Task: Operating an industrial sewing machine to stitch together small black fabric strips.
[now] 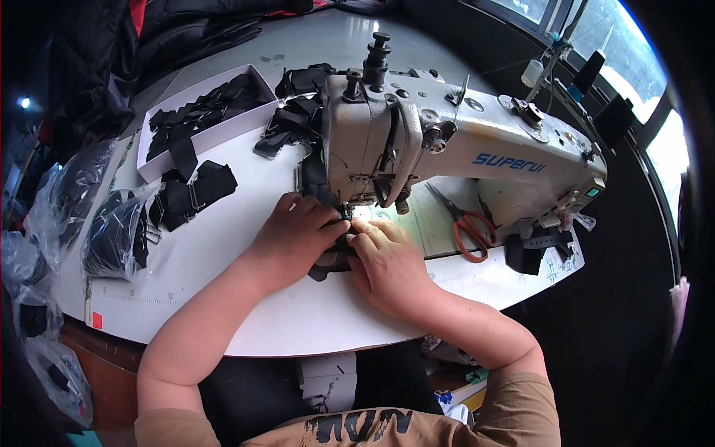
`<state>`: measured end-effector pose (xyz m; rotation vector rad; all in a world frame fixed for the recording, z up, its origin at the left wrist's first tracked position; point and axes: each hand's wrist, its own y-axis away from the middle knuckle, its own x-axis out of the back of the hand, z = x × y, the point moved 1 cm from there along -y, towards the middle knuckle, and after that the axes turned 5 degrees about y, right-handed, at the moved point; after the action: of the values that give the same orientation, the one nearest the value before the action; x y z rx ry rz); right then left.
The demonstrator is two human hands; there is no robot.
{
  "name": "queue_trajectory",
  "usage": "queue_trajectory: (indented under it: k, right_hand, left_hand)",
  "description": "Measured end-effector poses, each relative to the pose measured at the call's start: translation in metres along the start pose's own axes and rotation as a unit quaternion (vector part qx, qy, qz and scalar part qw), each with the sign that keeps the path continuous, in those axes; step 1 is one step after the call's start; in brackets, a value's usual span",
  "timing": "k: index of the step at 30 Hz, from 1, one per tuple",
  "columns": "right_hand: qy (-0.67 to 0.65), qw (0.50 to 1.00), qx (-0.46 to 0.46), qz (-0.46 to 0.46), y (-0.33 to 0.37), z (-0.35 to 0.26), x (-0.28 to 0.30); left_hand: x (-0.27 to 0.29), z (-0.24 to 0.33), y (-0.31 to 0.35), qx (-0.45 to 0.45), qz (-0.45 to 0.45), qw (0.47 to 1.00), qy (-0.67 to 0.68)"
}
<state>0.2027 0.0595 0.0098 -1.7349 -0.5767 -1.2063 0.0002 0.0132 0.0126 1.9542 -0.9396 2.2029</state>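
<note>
Black strap (316, 173): at the sewing machine's (462, 130) head, back from the table's (275, 320) front edge.
Left hand (296, 232): fingers bent onto the strap; whether they pinch, cannot tell.
Right hand (386, 261): fingertips gathered near the left's; grip hidden, cannot tell.
Scissors (460, 216): orange-handled, toward the table's right corner.
Box (238, 127): white, holding black pieces, nearer the left edge.

My left grip (293, 232) and right grip (392, 262) partly cover black material (339, 251) at the sewing machine (454, 149), hiding its shape; the lower edge crops my brown shirt (294, 433), the top edge dark garments (197, 33).
</note>
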Motion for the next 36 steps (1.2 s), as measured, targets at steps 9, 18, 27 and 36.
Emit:
queue_trajectory:
  k: [9, 18, 27, 36]
  right_hand:
    - [0.002, 1.0, -0.007, -0.002, 0.001, -0.001, -0.001]
    - [0.011, 1.0, -0.021, -0.008, 0.002, -0.004, 0.002]
    - [0.004, 1.0, -0.03, 0.002, 0.0, -0.002, 0.004]
    - [-0.013, 0.999, -0.035, 0.032, 0.0, 0.001, 0.002]
  left_hand:
    - [-0.001, 0.001, 0.002, -0.011, 0.009, 1.0, -0.003]
    - [-0.001, -0.001, -0.001, -0.014, 0.01, 1.0, -0.01]
    - [-0.006, -0.01, -0.009, -0.012, 0.002, 1.0, 0.0]
    - [-0.012, -0.017, -0.007, 0.013, -0.005, 0.999, -0.034]
